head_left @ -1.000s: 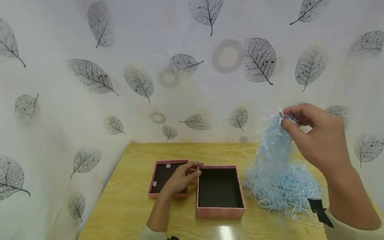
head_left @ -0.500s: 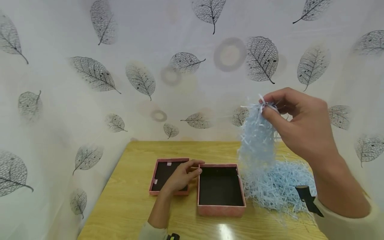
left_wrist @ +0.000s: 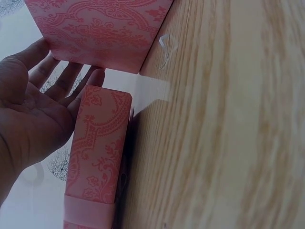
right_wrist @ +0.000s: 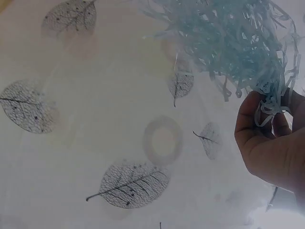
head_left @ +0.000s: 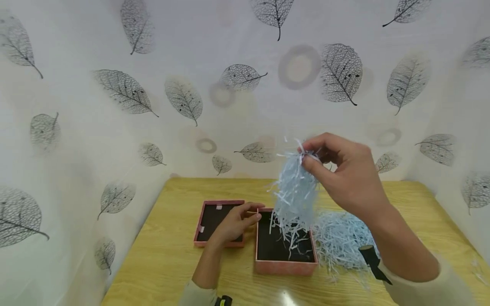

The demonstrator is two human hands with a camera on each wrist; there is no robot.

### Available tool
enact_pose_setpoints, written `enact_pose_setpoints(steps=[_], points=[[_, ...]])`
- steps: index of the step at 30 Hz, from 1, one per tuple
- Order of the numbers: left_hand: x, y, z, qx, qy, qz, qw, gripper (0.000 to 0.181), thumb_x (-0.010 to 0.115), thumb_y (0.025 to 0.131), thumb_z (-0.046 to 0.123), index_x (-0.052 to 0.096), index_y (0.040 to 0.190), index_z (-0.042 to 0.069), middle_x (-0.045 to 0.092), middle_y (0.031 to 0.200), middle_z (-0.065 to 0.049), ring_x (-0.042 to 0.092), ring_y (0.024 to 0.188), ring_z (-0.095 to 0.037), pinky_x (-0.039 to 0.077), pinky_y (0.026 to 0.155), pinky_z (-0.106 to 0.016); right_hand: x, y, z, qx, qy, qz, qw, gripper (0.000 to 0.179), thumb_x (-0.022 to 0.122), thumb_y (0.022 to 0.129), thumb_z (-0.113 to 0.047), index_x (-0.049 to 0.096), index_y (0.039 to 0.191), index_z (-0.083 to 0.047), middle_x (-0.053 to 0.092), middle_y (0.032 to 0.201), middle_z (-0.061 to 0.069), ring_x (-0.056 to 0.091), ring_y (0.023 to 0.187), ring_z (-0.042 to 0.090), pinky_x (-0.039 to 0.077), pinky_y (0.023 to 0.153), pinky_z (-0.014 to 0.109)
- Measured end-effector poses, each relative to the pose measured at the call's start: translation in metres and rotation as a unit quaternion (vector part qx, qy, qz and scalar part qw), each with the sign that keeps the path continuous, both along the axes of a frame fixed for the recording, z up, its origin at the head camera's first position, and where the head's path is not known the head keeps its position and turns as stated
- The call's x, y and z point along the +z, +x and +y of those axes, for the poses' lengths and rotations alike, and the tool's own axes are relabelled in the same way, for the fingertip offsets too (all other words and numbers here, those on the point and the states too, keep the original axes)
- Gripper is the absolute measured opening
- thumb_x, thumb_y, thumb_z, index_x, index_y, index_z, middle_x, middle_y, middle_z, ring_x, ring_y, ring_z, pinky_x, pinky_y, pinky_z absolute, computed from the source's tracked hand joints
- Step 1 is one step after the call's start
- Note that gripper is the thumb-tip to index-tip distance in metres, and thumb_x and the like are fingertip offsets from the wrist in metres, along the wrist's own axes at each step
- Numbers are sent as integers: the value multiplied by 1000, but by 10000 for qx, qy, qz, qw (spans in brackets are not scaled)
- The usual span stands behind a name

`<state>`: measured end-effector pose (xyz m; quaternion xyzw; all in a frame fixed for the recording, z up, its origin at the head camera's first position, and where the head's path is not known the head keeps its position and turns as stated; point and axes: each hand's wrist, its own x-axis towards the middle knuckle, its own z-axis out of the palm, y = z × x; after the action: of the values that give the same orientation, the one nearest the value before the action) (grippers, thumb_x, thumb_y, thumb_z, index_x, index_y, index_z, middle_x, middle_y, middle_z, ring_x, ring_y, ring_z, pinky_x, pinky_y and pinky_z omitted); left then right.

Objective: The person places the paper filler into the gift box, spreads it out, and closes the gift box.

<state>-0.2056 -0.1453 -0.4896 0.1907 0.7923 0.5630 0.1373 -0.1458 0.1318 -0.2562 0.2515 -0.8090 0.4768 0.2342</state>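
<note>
My right hand [head_left: 344, 174] pinches a bunch of pale blue shredded paper [head_left: 296, 187] between thumb and fingers. The strands hang down over the open pink box [head_left: 285, 267], whose inside is black. In the right wrist view the shredded paper [right_wrist: 233, 43] spreads out from the fingertips. My left hand [head_left: 233, 225] is at the box's left wall, thumb and fingertips at its upper left corner. From the left wrist view, that hand [left_wrist: 43, 100] has its fingers extended against the patterned side of the box [left_wrist: 105, 36], with the lid [left_wrist: 97, 148] close by.
Left of the box lies the pink lid [head_left: 199, 221], black inside up, partly behind the left hand. A heap of blue shredded paper [head_left: 340, 240] sits right of the box, partly behind the right forearm. A leaf-patterned curtain [head_left: 245, 114] stands behind the wooden table [head_left: 160, 263].
My right hand has carried the bunch of shredded paper leftward from over the heap to over the box, rising and then lowering. My left hand has stayed at the box corner.
</note>
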Motion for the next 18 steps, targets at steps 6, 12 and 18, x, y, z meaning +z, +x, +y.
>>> enact_pose_setpoints(steps=[6, 12, 18], points=[[0, -1, 1, 67, 34, -12, 10000, 38, 63, 109, 23, 63, 145, 12, 65, 137, -14, 66, 122, -32, 58, 99, -52, -51, -5, -12, 194, 540, -526, 9970, 21, 77, 95, 1, 77, 109, -14, 71, 88, -8, 66, 77, 11, 53, 64, 26], [0, 0, 2, 37, 146, -83, 9999, 37, 63, 109, 22, 64, 145, 13, 66, 136, -14, 66, 122, -32, 58, 98, -54, -109, -9, -17, 387, 913, -1204, 9878, 17, 78, 95, -6, 76, 108, -18, 73, 97, -8, 65, 83, 8, 59, 75, 30], [1, 0, 2, 121, 22, -118, 9999, 37, 64, 108, 29, 65, 144, 18, 66, 136, -10, 66, 121, -29, 57, 100, -52, -161, -13, -15, 639, 1154, -1799, 9748, 15, 78, 96, -6, 75, 107, -16, 74, 101, -5, 70, 88, 12, 60, 75, 27]])
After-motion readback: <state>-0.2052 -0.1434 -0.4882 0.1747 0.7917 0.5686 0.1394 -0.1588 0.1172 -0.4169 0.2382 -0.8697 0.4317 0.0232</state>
